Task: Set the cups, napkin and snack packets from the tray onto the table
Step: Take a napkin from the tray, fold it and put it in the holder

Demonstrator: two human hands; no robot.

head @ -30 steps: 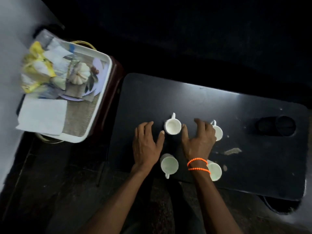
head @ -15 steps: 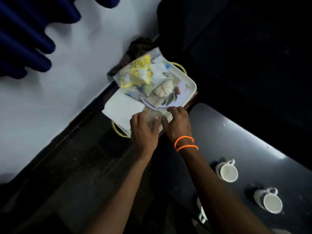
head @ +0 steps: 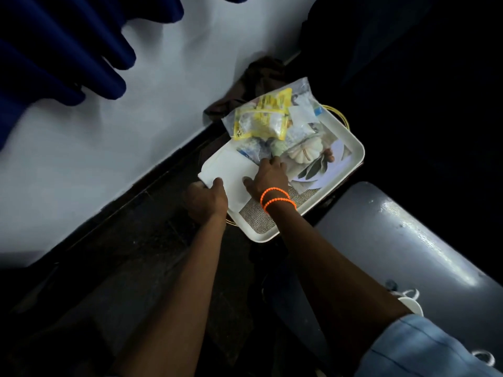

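A white tray (head: 351,148) rests on a low stand left of the dark table (head: 408,240). On the tray lies a folded white napkin (head: 231,165), with clear and yellow snack packets (head: 266,118) piled at its far end. My left hand (head: 208,201) grips the napkin's near left corner, thumb on top. My right hand (head: 270,176), with orange bead bracelets, rests flat on the napkin's right side, fingertips at the packets. One white cup (head: 411,302) shows on the table behind my right forearm.
A white wall with a dark skirting runs along the left, and blue curtain folds (head: 54,50) hang at the top left. A dark cloth (head: 255,77) lies behind the tray. A second cup handle (head: 484,357) peeks out at the lower right.
Both hands left the cups on the table and moved over to the tray. They have now slid from its near edge onto the napkin, the left hand taking its corner.
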